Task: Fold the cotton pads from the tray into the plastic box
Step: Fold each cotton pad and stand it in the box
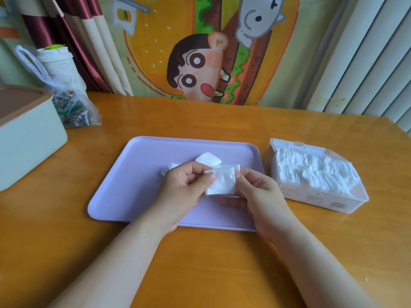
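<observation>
One view only, from your head: faces forward and down, close over counter (211,274); tray (124,185) centre frame, curtain (155,41) behind, wide-angle bend at edges.

We have a glossy orange-brown wooden table (211,263). Near its middle lies a lilac tray (138,174), and just to the right of that stands an open plastic box (322,197) packed with white pads. At the far left sit a pale green box (29,138) with a brown lid, a clear plastic bag (73,107) and, behind the bag, a white cup (60,63).
</observation>
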`<move>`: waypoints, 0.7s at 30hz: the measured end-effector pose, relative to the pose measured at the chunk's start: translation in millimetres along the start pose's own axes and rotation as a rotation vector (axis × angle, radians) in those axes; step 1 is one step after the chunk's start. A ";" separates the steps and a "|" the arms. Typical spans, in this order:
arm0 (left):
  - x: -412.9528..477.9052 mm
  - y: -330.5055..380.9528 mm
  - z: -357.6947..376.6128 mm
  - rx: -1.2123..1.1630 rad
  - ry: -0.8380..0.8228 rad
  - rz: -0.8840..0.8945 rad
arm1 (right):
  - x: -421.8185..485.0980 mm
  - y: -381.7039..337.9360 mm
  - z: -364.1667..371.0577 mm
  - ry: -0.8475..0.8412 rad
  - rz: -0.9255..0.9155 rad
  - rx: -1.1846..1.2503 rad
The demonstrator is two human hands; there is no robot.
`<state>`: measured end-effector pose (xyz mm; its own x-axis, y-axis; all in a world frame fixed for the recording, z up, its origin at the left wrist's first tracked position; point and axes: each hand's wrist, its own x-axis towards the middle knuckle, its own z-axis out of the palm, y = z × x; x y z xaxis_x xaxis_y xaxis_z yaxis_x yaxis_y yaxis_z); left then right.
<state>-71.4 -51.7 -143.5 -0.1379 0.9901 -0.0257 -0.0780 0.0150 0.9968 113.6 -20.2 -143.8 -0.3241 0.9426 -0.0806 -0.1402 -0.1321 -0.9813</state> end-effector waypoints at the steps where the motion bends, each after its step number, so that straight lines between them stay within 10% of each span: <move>1: 1.1 -1.1 0.6 0.019 0.029 -0.007 | -0.6 -0.1 0.0 -0.028 -0.002 -0.021; 21: 0.5 -1.9 6.4 0.094 0.072 0.002 | -4.4 -6.0 1.4 -0.116 0.039 -0.033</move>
<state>-65.0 -50.3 -144.9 -0.2084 0.9777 -0.0258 0.0148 0.0296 0.9995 114.5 -24.0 -137.4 -0.4348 0.8949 -0.1002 -0.0947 -0.1561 -0.9832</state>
